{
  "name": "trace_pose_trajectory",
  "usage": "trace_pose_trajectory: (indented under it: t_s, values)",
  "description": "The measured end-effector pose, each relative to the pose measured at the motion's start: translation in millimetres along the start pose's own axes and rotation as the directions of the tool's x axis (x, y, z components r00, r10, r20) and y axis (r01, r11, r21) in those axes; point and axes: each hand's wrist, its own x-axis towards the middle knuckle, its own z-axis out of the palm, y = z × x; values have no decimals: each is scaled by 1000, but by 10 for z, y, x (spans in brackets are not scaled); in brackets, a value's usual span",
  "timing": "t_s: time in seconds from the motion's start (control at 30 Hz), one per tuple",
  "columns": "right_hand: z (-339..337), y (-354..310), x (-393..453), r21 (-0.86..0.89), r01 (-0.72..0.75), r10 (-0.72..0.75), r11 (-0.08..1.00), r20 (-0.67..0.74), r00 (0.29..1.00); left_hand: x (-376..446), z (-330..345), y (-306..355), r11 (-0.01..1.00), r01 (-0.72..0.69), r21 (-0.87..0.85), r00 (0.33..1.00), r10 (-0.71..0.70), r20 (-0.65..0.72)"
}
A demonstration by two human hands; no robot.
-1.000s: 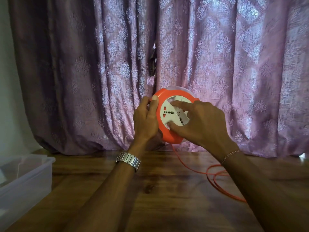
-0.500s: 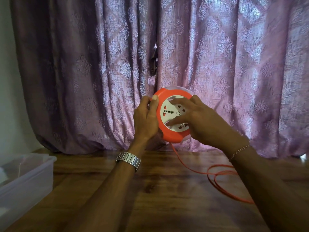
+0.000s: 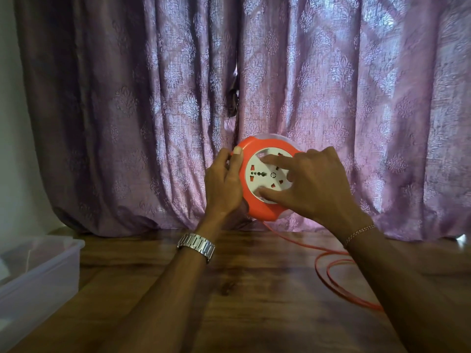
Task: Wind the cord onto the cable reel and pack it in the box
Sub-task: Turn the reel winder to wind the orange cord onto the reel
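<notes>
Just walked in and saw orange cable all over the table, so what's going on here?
A person is holding an orange cable reel upright above the wooden table. The left hand grips its rim, while the right hand has its fingers on the white socket face. Much of the orange cord lies loose in loops on the table. The clear plastic box waits at the left, reel not yet packed.

A room in a home, by the look of it: floor-length mauve patterned curtains (image 3: 280, 98) hang behind a polished wooden table (image 3: 254, 289), beside a plain pale wall (image 3: 15, 149).
</notes>
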Motion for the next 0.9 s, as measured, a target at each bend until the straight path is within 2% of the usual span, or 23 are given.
trace_pose_trajectory:
  t_s: [0.1, 0.23, 0.3, 0.4, 0.5, 0.63, 0.73, 0.8, 0.9]
  values:
    - [-4, -9, 0, -25, 42, -43, 999, -39, 998, 4, -15, 20, 1000, 0, -15, 1000, 0, -6]
    - [-33, 38, 24, 126, 187, -180, 974, -69, 981, 22, -48, 29, 999, 1, -39, 1000, -1, -15]
    - [-22, 64, 35, 210, 285, -281, 935, -48, 958, 20, -49, 32, 999, 11, -33, 1000, -12, -18]
    - [19, 41, 16, 210, 324, -341, 923, 52, 939, 19, -36, 25, 1000, 13, -13, 1000, -13, -8]
    - [14, 26, 19, 124, 303, -320, 945, 146, 936, 14, -33, 14, 1000, -3, -7, 1000, 3, -3]
    - [-21, 34, 1, 43, 278, -281, 960, 136, 950, 22, -21, -5, 1000, -8, 13, 1000, 8, -1]
    - [-48, 12, 0, 15, 188, -188, 982, 168, 968, 35, -24, -42, 1000, -11, 21, 1000, 11, -4]
    - [-52, 6, -11, 20, 127, -129, 992, 143, 981, 34, -15, -61, 1000, -19, 14, 1000, 19, 5]
    - [-45, -12, -21, 42, 36, -37, 998, 33, 999, 20, 12, -75, 1000, -17, -19, 1000, 17, 5]
